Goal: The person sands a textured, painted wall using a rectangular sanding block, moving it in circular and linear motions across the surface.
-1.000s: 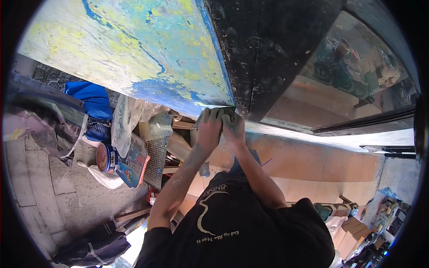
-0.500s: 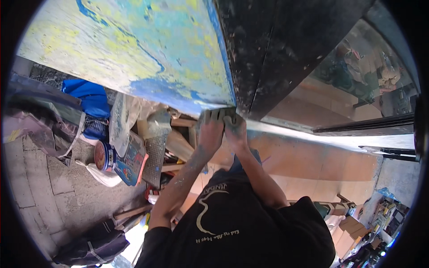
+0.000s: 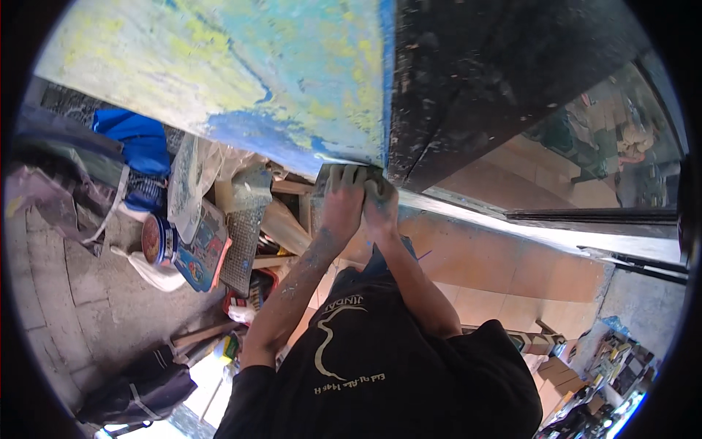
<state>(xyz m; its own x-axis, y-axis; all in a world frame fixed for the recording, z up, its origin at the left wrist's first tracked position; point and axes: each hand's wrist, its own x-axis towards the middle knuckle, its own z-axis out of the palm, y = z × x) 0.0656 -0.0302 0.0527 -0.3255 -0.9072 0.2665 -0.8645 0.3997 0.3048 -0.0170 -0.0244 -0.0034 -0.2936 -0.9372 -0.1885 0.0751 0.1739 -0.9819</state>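
Both hands are raised side by side at the lower corner of a worn wall surface (image 3: 307,80), patched in yellow, pale green and blue. Between them they grip a dark grey flat rectangular piece (image 3: 320,183), its exact kind hard to make out, with one edge against the blue lower border. My left hand (image 3: 344,196) has its fingers bent over it. Beside it, my right hand (image 3: 381,199) is closed on the piece's right end, its fingers partly hidden. Pale dust or paint coats both hands. A black panel (image 3: 475,80) adjoins the wall on the right.
Below left stand a bucket (image 3: 159,240), a blue cloth (image 3: 142,143), plastic sheeting (image 3: 186,190) and a textured grey board (image 3: 241,238). A glass pane (image 3: 585,139) is at the right. A dark bag (image 3: 135,388) lies lower left; cartons (image 3: 559,380) and clutter sit lower right.
My hands and the grey piece have shifted slightly left and up in the picture. More of the piece shows left of my fingers. The whole view has also turned a little.
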